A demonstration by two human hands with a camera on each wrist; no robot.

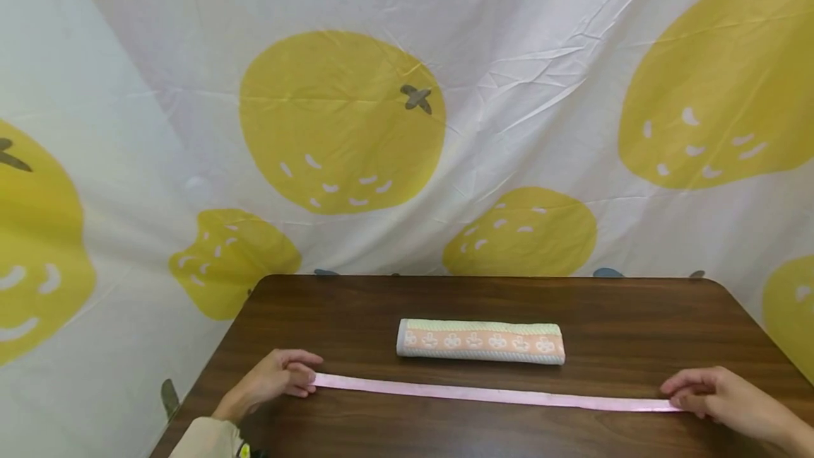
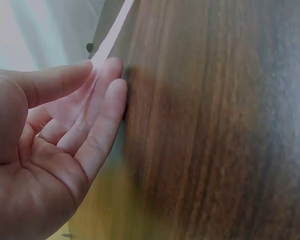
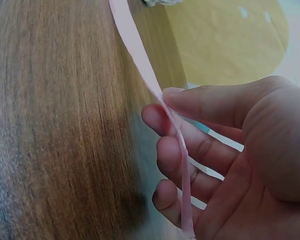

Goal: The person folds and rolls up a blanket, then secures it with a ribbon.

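Observation:
A pink ribbon [image 1: 470, 393] stretches nearly straight across the front of the table between both hands. My left hand [image 1: 280, 377] pinches its left end between thumb and fingers; in the left wrist view the ribbon [image 2: 112, 37] runs up and away from the fingertips. At the other end, my right hand [image 1: 715, 398] pinches the ribbon between thumb and index finger. A short tail of ribbon [image 3: 186, 200] hangs down past the curled fingers in the right wrist view. Behind the ribbon lies a rolled towel [image 1: 480, 341] with a peach band of white flower shapes.
The dark wood-grain table [image 1: 343, 302] has rounded far corners. Right behind its far edge hangs a white cloth [image 1: 509, 126] printed with large yellow fruit, which also runs along the left and right sides.

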